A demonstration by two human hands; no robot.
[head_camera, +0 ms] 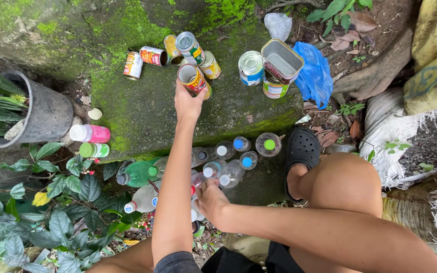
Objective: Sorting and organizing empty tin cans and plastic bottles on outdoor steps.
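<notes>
Left hand (188, 103) clamped on an open tin can (193, 79), right hand (211, 199) closed on a plastic bottle (197, 181)

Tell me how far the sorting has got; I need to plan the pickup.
Done: several cans lie grouped on the mossy slab, capped bottles stand below. In hand: left hand holds a can; right hand reaches among bottles. Left: loose bottles beside the plants.

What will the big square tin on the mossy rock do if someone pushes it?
The square tin probably slides or tips rather than rolls, since its sides are flat. It looks open and empty, so likely light. It leans on a round can, which may get nudged too.
</notes>
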